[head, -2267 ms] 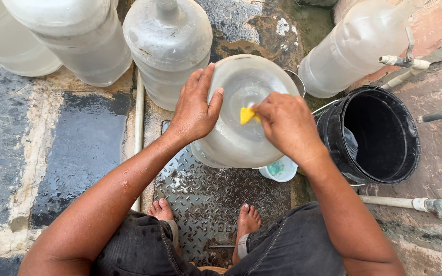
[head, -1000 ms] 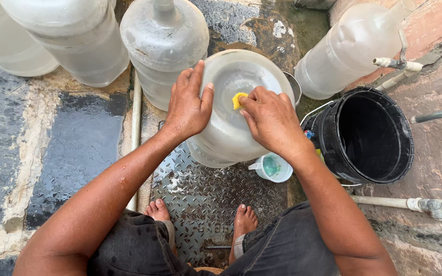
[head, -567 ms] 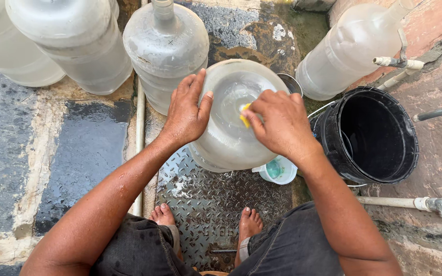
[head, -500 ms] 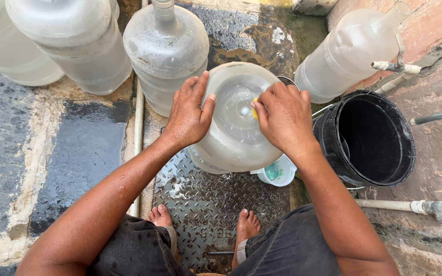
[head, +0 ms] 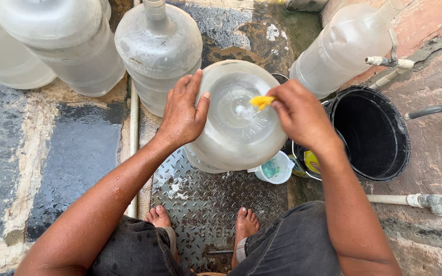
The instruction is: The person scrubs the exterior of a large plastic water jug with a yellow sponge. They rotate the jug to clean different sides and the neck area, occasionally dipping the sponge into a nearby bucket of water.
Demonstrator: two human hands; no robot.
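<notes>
The right hand (head: pixel 303 115) pinches a small yellow sponge (head: pixel 261 101) between thumb and fingertips, pressing it onto the flat, round bottom of a large water jug (head: pixel 236 120). The jug is cloudy translucent plastic, wet and glossy, tipped so that its base faces up toward the camera; it sits between the two hands, above the person's bare feet. The sponge looks soft and crumpled, mostly hidden by the fingers, and rests just right of the centre of the jug's base.

The left hand (head: pixel 182 112) is spread wide and laid flat against the jug's left edge, fingers pointing up and away, thumb angled across the rim of the base. Both forearms are wet and reach forward from bent elbows, the left coming in from the lower left, the right from the lower right with the wrist cocked inward.

Under the jug lies a steel tread plate (head: pixel 200 197) with a raised diamond pattern, wet and shiny. Just below the jug's right side sits a small white cup (head: pixel 274 171) with greenish liquid, and beside it a black bucket (head: pixel 379 133), round and smooth-walled, with a yellow bottle (head: pixel 311 161) showing at its left edge. Three more cloudy jugs stand behind: an upright jug (head: pixel 157 51) touching the held one, a left jug (head: pixel 57 41) beside it, and a leaning jug (head: pixel 346 46) at upper right against a reddish wall. A white pipe (head: pixel 415 199) runs across rough stone ground at the right.
</notes>
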